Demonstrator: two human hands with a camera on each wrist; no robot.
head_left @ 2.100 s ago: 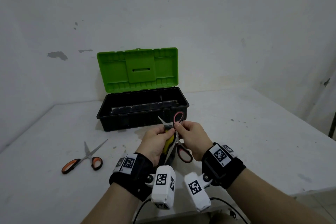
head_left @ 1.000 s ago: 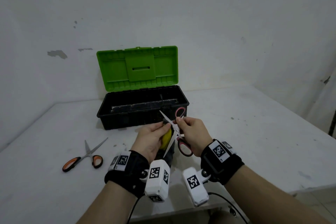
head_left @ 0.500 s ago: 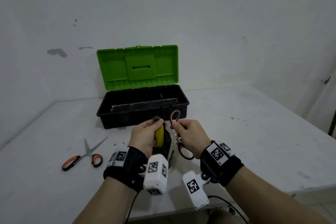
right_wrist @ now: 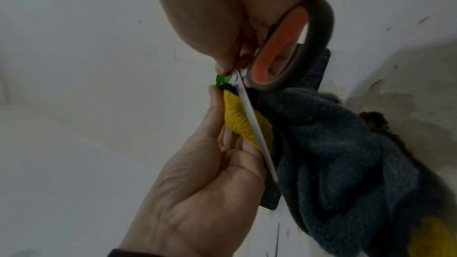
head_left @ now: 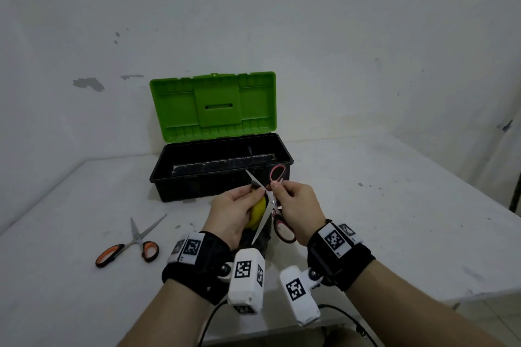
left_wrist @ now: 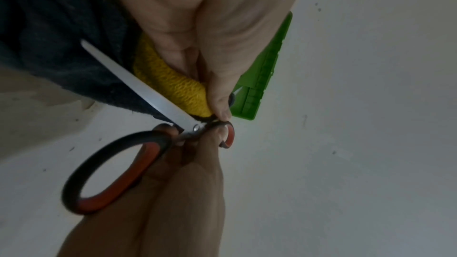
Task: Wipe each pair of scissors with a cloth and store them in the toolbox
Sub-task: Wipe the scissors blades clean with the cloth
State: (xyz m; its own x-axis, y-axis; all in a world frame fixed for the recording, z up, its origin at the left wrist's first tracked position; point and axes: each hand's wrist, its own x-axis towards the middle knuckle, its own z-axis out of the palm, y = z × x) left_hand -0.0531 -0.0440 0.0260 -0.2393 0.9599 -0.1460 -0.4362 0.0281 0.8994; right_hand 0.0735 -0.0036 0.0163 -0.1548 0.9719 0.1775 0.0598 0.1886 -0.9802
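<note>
My right hand [head_left: 293, 203] pinches a pair of red-and-black-handled scissors [head_left: 283, 229] near the pivot, blades spread apart. One blade [left_wrist: 138, 83] points back toward me, the other [head_left: 255, 179] up toward the toolbox. My left hand [head_left: 239, 208] grips a yellow and dark grey cloth [right_wrist: 333, 144] folded round the upper blade, close to the pivot [left_wrist: 196, 127]. A second pair of scissors with orange-and-black handles [head_left: 128, 245] lies part open on the table at the left. The black toolbox [head_left: 180, 180] stands behind my hands with its green lid [head_left: 212, 105] raised.
The white table [head_left: 394, 205] meets the wall behind the toolbox, and its right and near edges drop off. A black cable [head_left: 346, 315] hangs below the near edge under my right wrist.
My left hand with the cloth has slid back down the upper blade toward the pivot, so the blade tip shows again. The orange scissors and toolbox have not moved.
</note>
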